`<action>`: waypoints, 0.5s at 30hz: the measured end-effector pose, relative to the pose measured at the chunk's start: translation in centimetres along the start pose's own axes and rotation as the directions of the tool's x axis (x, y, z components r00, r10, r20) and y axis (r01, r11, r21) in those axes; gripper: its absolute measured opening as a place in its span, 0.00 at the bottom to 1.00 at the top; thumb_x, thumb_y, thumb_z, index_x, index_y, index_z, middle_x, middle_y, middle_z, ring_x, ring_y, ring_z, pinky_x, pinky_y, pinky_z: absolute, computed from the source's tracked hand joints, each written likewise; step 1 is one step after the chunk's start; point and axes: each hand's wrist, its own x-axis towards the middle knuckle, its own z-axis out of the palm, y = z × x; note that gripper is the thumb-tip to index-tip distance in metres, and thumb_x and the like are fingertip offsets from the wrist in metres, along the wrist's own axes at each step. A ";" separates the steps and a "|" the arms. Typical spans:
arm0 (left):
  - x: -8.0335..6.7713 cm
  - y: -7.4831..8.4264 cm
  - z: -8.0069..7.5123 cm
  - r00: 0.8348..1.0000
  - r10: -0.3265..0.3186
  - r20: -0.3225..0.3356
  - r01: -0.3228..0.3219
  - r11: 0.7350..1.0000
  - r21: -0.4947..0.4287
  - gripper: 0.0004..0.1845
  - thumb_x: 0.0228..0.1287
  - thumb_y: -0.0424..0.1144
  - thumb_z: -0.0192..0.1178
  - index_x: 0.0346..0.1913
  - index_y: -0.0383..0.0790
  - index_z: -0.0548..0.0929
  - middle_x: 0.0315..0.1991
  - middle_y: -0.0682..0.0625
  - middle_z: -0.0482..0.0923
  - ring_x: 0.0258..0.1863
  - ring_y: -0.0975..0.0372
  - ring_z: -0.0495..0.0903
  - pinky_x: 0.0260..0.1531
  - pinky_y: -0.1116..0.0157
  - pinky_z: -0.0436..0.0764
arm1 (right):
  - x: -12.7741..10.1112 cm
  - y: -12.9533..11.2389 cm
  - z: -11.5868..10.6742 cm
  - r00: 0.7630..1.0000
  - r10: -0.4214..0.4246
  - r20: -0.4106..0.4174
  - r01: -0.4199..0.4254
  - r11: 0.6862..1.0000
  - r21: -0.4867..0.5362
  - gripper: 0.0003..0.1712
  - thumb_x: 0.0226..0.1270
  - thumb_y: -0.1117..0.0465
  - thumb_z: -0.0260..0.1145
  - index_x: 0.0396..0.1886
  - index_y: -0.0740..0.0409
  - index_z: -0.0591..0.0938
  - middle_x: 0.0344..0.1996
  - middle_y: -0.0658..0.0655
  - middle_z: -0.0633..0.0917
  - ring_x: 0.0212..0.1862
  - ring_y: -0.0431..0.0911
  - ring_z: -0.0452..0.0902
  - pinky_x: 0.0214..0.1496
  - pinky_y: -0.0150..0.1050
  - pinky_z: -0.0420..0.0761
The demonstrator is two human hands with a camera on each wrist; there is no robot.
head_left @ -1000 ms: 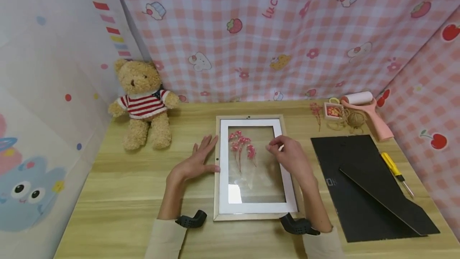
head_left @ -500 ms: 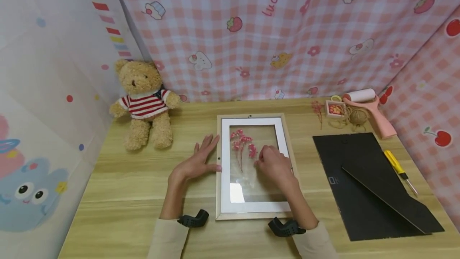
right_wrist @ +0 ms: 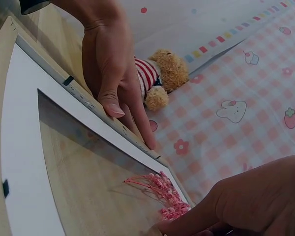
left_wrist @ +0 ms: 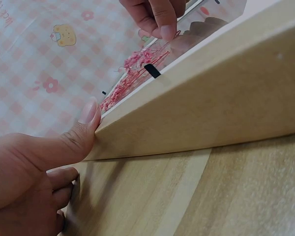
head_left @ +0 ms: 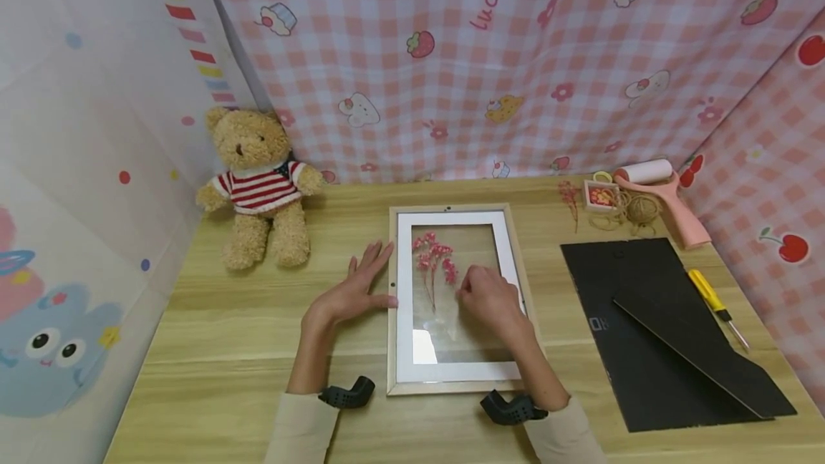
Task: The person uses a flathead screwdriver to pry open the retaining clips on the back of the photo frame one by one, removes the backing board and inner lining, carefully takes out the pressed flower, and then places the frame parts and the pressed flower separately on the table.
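Note:
A light wooden picture frame [head_left: 391, 349] with a white mat [head_left: 464, 372] and a clear pane [head_left: 477, 349] lies on the table. On the pane, toward its upper left, rests a sprig of dried pink flowers [head_left: 425, 260]. A smaller pink dried flower sprig [head_left: 450, 272] lies just right of it. My right hand [head_left: 493, 299], curled over the pane, pinches this smaller sprig's stem between thumb and finger; the stem is mostly hidden by the fingers. My left hand [head_left: 351, 296] has its fingers spread beside the frame's left side, the thumb [left_wrist: 91, 114] touching the wooden edge.
To the right lies a black backing board [head_left: 644, 349] with its stand flap, beside a yellow screwdriver [head_left: 707, 292]. Behind them are a pink lint roller [head_left: 677, 213], twine [head_left: 641, 210], a small box [head_left: 601, 196] and another pink sprig [head_left: 568, 195]. A teddy bear [head_left: 258, 185] sits at the back left.
My right hand has moved left and down from the pane's right side to the smaller sprig and taken its stem. The sprig has shifted slightly left. My left hand stays at the frame.

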 end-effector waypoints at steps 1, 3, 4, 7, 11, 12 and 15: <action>0.0 -0.2 0.1 1.000 0.013 -0.006 -0.013 1.000 0.000 0.59 0.74 0.52 0.72 0.92 0.44 0.40 0.90 0.33 0.25 0.89 0.42 0.21 0.85 0.40 0.21 | -0.1 -0.1 -0.1 1.000 0.003 0.005 -0.003 1.000 0.001 0.06 0.70 0.57 0.77 0.33 0.52 0.90 0.34 0.51 0.91 0.36 0.47 0.86 0.38 0.52 0.87; 0.0 -0.2 0.1 1.000 0.015 -0.005 -0.015 1.000 0.001 0.60 0.74 0.52 0.71 0.92 0.45 0.40 0.90 0.33 0.25 0.89 0.42 0.21 0.85 0.41 0.21 | -0.5 -0.7 -0.7 1.000 0.005 0.023 -0.006 1.000 0.010 0.06 0.72 0.58 0.75 0.33 0.53 0.90 0.34 0.52 0.91 0.36 0.48 0.85 0.38 0.52 0.87; 0.0 -0.2 0.1 1.000 0.018 -0.006 -0.018 1.000 -0.001 0.60 0.74 0.52 0.72 0.92 0.45 0.40 0.90 0.33 0.25 0.89 0.42 0.22 0.85 0.40 0.21 | -0.7 -0.9 -0.9 1.000 0.003 0.023 -0.004 1.000 0.014 0.07 0.72 0.57 0.75 0.33 0.53 0.90 0.34 0.52 0.91 0.36 0.48 0.85 0.37 0.52 0.86; 0.0 -0.2 0.1 1.000 0.015 -0.005 -0.015 1.000 0.001 0.60 0.74 0.52 0.72 0.92 0.45 0.40 0.90 0.34 0.25 0.89 0.42 0.22 0.85 0.41 0.21 | -2.0 -2.4 -2.6 0.999 -0.008 0.037 0.005 0.998 0.067 0.08 0.73 0.60 0.73 0.32 0.56 0.87 0.34 0.54 0.89 0.36 0.49 0.84 0.37 0.51 0.85; 0.1 0.0 0.1 1.000 -0.010 0.003 0.010 1.000 0.015 0.59 0.74 0.47 0.72 0.91 0.43 0.39 0.90 0.34 0.25 0.89 0.43 0.22 0.85 0.40 0.22 | -3.3 -3.5 -4.4 0.998 -0.044 0.036 0.037 0.984 0.173 0.09 0.72 0.65 0.71 0.30 0.58 0.83 0.33 0.56 0.87 0.34 0.48 0.79 0.36 0.43 0.80; 0.0 0.1 0.1 1.000 -0.013 0.002 0.013 1.000 0.018 0.59 0.75 0.46 0.72 0.91 0.43 0.39 0.90 0.34 0.25 0.89 0.42 0.22 0.85 0.40 0.22 | -3.4 -3.5 -4.6 0.998 -0.055 0.040 0.046 0.978 0.203 0.08 0.72 0.66 0.70 0.30 0.59 0.83 0.33 0.56 0.87 0.34 0.47 0.78 0.36 0.41 0.78; 0.0 0.2 0.1 1.000 -0.020 0.003 0.020 0.999 0.026 0.58 0.75 0.43 0.71 0.91 0.42 0.39 0.90 0.35 0.25 0.89 0.43 0.22 0.85 0.40 0.22 | -3.5 -3.4 -5.3 0.996 -0.066 0.061 0.047 0.960 0.276 0.06 0.70 0.72 0.66 0.32 0.62 0.85 0.36 0.58 0.90 0.35 0.46 0.77 0.35 0.37 0.75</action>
